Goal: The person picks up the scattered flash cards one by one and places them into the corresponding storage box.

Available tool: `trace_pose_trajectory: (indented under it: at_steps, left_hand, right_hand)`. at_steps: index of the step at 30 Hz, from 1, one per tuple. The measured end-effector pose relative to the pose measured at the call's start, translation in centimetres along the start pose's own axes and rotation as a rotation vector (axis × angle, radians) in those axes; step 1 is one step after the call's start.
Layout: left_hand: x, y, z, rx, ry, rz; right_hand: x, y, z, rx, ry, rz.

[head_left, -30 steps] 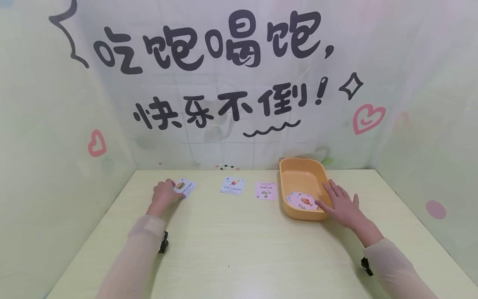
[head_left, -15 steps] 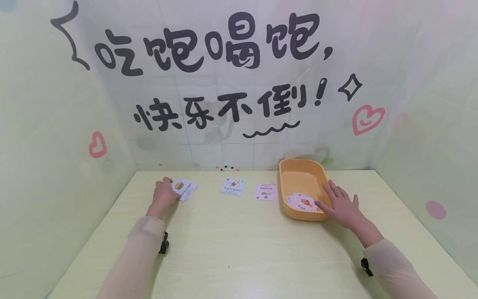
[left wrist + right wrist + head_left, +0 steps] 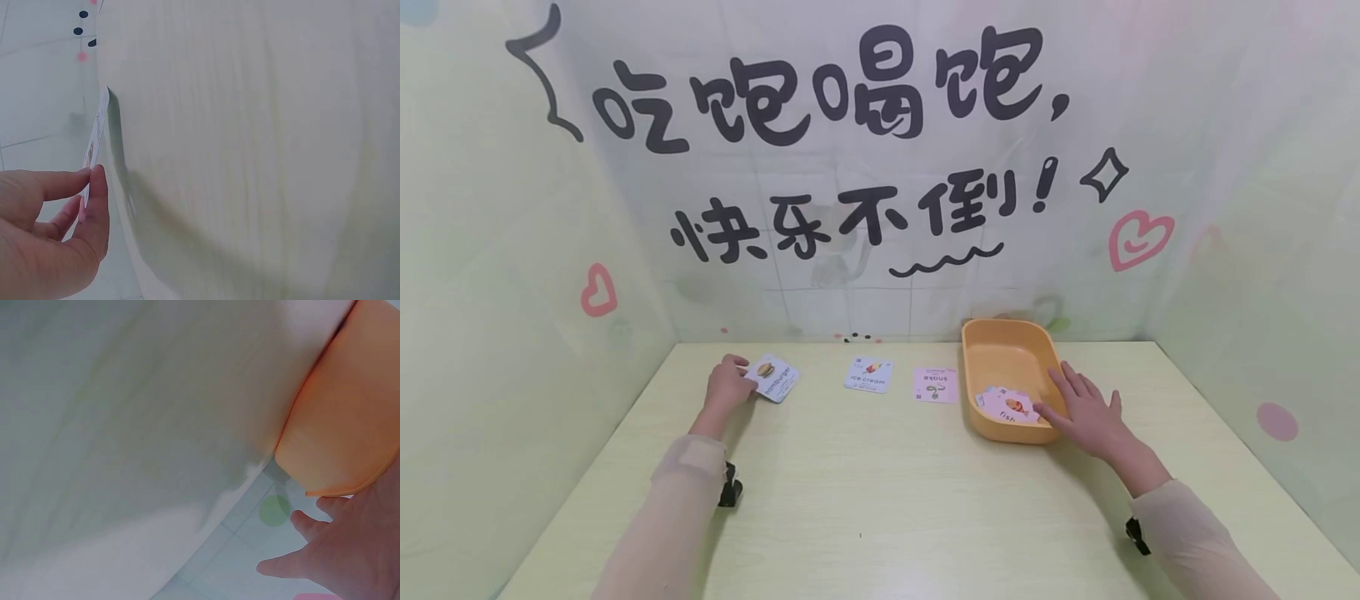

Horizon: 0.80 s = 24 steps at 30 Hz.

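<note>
In the head view my left hand (image 3: 727,386) is at the table's far left, pinching the left edge of a white hamburger card (image 3: 777,379). The left wrist view shows the card (image 3: 97,134) edge-on between thumb and fingers, tilted up off the tabletop with a shadow under it. My right hand (image 3: 1093,417) rests on the right rim of an orange tray (image 3: 1011,432), its fingers spread and fairly straight. Inside the tray's near end lies a small pile of cards with a pink fish card (image 3: 1009,405) on top. The right wrist view shows the hand beside the tray's outer wall (image 3: 344,419).
An ice cream card (image 3: 868,375) lies flat on the pale wooden table (image 3: 865,492), right of the hamburger card. A pink snake card (image 3: 935,385) lies upside down just left of the tray. A printed curtain (image 3: 820,308) stands behind the table.
The hamburger card has shifted slightly right and turned, and more of its face shows beside my left fingers. My right hand and the tray have stayed in place.
</note>
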<state>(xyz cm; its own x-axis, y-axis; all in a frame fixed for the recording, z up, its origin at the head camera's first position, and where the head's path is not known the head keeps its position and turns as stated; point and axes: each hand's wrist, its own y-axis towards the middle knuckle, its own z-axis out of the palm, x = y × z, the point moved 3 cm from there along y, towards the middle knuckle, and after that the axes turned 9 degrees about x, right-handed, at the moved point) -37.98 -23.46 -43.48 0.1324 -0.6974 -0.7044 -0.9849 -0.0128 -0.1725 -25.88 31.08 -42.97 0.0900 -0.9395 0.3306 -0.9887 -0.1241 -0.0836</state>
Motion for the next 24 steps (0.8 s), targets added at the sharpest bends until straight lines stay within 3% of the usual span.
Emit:
trace_pose_trajectory:
  at_steps: [8, 24]
  left_hand:
    - [-0.5, 0.1, 0.3, -0.001, -0.182, -0.011]
    - [-2.3, 0.0, 0.6, 0.032, -0.235, 0.039]
  right_hand:
    - [0.1, -0.1, -0.1, -0.003, 0.002, -0.003]
    - [0.0, -0.1, 0.0, -0.002, 0.004, -0.003]
